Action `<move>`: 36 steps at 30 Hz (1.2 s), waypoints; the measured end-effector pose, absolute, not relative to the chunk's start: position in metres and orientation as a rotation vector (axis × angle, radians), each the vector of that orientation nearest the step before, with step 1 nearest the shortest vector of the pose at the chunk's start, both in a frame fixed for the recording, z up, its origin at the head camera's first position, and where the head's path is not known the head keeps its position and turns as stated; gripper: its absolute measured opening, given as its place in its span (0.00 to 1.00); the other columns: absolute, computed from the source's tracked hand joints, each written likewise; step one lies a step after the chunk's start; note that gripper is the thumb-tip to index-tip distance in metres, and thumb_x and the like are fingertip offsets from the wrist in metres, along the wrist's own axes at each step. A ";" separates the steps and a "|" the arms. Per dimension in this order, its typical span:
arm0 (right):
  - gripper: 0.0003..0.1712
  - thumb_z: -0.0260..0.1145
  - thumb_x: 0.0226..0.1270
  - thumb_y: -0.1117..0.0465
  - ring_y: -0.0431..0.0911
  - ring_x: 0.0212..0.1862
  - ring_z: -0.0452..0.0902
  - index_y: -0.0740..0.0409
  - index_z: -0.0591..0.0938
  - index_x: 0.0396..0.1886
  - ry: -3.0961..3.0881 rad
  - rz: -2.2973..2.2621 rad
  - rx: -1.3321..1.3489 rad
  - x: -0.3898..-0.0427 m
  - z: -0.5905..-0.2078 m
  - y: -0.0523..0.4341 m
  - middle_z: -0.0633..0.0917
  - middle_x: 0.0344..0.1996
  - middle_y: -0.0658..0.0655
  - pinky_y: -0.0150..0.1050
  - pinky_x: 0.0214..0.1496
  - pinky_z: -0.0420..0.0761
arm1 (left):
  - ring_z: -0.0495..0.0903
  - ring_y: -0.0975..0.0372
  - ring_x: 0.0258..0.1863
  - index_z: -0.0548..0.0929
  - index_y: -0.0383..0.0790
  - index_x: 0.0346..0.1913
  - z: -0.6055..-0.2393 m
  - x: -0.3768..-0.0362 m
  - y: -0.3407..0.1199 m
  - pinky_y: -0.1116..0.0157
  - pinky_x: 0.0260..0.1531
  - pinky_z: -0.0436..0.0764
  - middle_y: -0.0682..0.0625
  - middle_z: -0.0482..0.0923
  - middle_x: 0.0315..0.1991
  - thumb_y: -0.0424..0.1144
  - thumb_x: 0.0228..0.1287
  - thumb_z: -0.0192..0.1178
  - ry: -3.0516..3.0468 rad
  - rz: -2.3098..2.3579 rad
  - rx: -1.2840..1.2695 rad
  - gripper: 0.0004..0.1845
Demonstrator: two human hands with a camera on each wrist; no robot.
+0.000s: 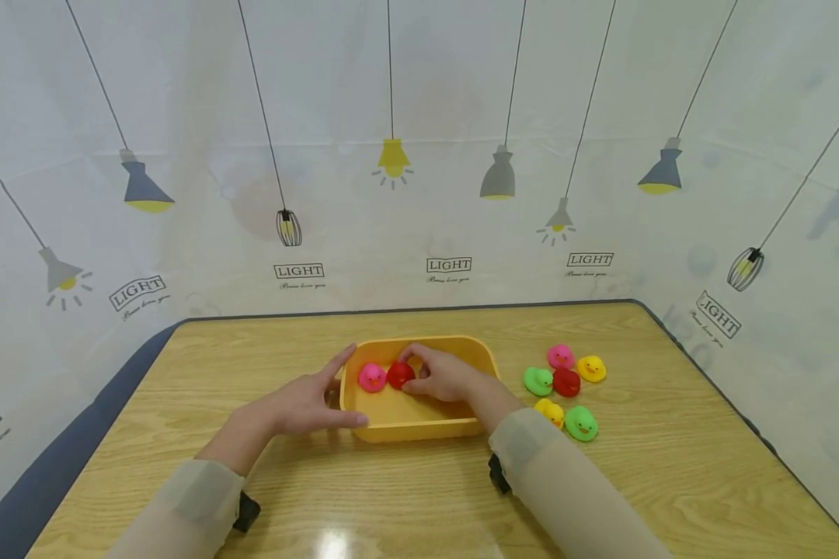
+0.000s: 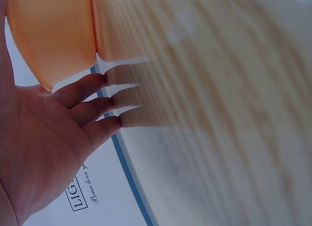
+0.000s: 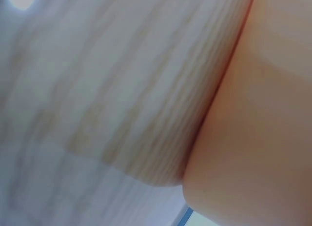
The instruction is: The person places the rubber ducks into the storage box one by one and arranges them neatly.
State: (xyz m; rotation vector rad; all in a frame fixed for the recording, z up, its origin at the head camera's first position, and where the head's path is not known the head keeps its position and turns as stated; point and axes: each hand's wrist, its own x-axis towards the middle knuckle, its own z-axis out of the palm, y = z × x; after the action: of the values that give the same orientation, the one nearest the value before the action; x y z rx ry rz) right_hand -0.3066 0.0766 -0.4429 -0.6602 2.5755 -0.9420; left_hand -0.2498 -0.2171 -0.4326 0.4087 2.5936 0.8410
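An orange-yellow plastic bin (image 1: 419, 432) sits on the wooden table. Inside it, toward the left end, a pink rubber duck (image 1: 373, 377) stands beside a red rubber duck (image 1: 400, 376). My right hand (image 1: 447, 376) reaches in over the bin and holds the red duck between thumb and fingers. At the bin's left end is my left hand (image 1: 306, 402), thumb and index finger spread wide along the rim. In the left wrist view, the left hand's other fingers (image 2: 97, 106) extend outside the bin, close to the tabletop. The right wrist view shows only bin wall and table.
To the right of the bin lies a group of rubber ducks: a pink duck (image 1: 561, 356), a yellow duck (image 1: 591, 369), a red duck (image 1: 567, 382), a green duck (image 1: 538, 380) and others. A lamp-printed curtain (image 1: 363, 272) borders the table's far edge and sides.
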 end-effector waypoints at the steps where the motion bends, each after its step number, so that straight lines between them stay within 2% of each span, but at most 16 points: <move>1: 0.19 0.75 0.78 0.53 0.44 0.34 0.73 0.42 0.78 0.62 2.576 -0.939 -0.659 -0.307 -0.443 0.076 0.77 0.28 0.50 0.37 0.43 0.73 | 0.74 0.38 0.77 0.37 0.74 0.90 -0.433 -0.250 -0.217 0.32 0.78 0.70 0.37 0.74 0.79 0.77 0.58 0.72 2.594 0.842 0.407 0.68; 15: 0.19 0.74 0.78 0.51 0.45 0.35 0.75 0.39 0.78 0.62 2.598 -0.887 -0.621 -0.307 -0.442 0.075 0.78 0.30 0.51 0.39 0.44 0.75 | 0.75 0.37 0.77 0.36 0.71 0.90 -0.428 -0.248 -0.217 0.32 0.77 0.71 0.35 0.74 0.79 0.75 0.60 0.73 2.583 0.850 0.418 0.68; 22: 0.20 0.75 0.77 0.53 0.47 0.38 0.77 0.41 0.80 0.62 2.580 -0.917 -0.602 -0.304 -0.439 0.075 0.80 0.33 0.52 0.40 0.46 0.76 | 0.75 0.38 0.77 0.37 0.70 0.90 -0.428 -0.247 -0.215 0.32 0.77 0.70 0.36 0.74 0.79 0.74 0.60 0.73 2.583 0.853 0.402 0.67; 30: 0.21 0.77 0.75 0.54 0.47 0.36 0.78 0.42 0.82 0.64 2.556 -0.947 -0.560 -0.299 -0.428 0.080 0.84 0.37 0.53 0.37 0.39 0.80 | 0.74 0.38 0.77 0.37 0.70 0.91 -0.429 -0.247 -0.215 0.32 0.78 0.69 0.37 0.75 0.79 0.74 0.60 0.73 2.590 0.849 0.405 0.67; 36: 0.27 0.76 0.76 0.53 0.46 0.35 0.78 0.49 0.80 0.70 2.609 -0.921 -0.643 -0.294 -0.414 0.093 0.84 0.39 0.52 0.37 0.39 0.79 | 0.74 0.37 0.77 0.37 0.69 0.91 -0.429 -0.247 -0.215 0.32 0.78 0.69 0.35 0.74 0.79 0.73 0.61 0.73 2.593 0.854 0.418 0.67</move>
State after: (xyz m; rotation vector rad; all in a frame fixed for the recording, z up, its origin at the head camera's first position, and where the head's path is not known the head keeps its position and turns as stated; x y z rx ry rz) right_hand -0.2944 0.0933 -0.4144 -0.6432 2.6087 -0.9209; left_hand -0.2471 -0.2152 -0.4287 0.4179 2.5933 0.8544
